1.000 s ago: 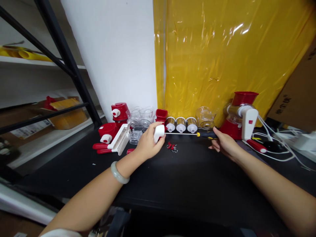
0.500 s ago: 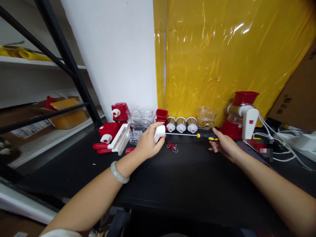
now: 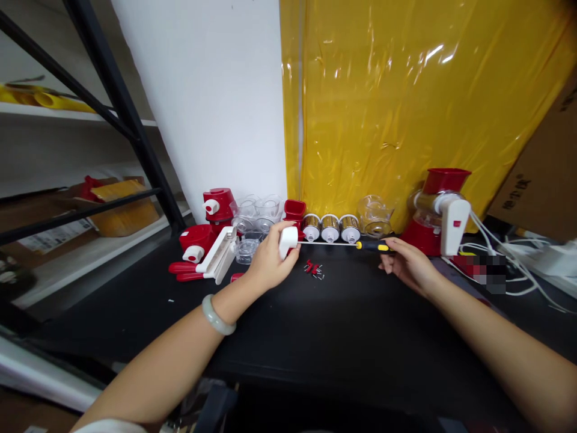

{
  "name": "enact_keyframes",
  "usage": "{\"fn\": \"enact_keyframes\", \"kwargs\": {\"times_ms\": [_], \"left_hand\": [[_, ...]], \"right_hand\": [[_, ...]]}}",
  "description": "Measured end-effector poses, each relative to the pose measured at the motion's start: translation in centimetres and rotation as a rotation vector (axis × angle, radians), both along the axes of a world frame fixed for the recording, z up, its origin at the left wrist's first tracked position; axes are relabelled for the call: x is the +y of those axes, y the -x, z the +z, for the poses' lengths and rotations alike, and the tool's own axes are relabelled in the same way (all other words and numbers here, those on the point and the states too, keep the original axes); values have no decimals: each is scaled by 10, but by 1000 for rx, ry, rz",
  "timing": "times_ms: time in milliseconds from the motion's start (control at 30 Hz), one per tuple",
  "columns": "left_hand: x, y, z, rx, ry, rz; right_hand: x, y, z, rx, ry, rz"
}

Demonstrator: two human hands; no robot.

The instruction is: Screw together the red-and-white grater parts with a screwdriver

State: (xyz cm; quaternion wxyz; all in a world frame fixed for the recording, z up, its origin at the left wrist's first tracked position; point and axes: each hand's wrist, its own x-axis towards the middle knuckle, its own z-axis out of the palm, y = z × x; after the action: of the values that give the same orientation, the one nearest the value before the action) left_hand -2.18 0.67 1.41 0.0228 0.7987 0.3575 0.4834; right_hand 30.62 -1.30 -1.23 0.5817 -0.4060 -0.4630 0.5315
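My left hand [image 3: 269, 263] is closed round a small white plastic part [image 3: 288, 241] held just above the black table [image 3: 315, 325]. My right hand [image 3: 408, 264] grips the black-and-yellow handle of a long screwdriver [image 3: 360, 245]. Its thin shaft runs level to the left, and its tip meets the white part. A few small red screws [image 3: 314, 268] lie on the table below the shaft, between my hands.
Red and white grater parts [image 3: 202, 246], clear cups [image 3: 256, 216], three metal drums [image 3: 330, 227] and a clear bowl [image 3: 374, 218] line the back. An assembled red-and-white grater [image 3: 439, 210] stands right, beside white cables [image 3: 518, 264]. Yellow plastic sheet [image 3: 406, 102] behind; shelving [image 3: 67, 198] on the left.
Both hands have shifted slightly left and up with the screwdriver and the white part; the grips are unchanged.
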Motion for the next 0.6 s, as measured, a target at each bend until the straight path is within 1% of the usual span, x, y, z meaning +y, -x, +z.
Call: {"fn": "enact_keyframes", "kwargs": {"times_ms": [267, 500, 600], "left_hand": [[-2, -1, 1, 2, 13, 12], [-3, -2, 0, 20, 19, 7], [-3, -2, 0, 39, 11, 17]], "right_hand": [[0, 1, 1, -108, -28, -63], [0, 0, 0, -239, -50, -145], [-1, 0, 1, -263, -39, -161]]}}
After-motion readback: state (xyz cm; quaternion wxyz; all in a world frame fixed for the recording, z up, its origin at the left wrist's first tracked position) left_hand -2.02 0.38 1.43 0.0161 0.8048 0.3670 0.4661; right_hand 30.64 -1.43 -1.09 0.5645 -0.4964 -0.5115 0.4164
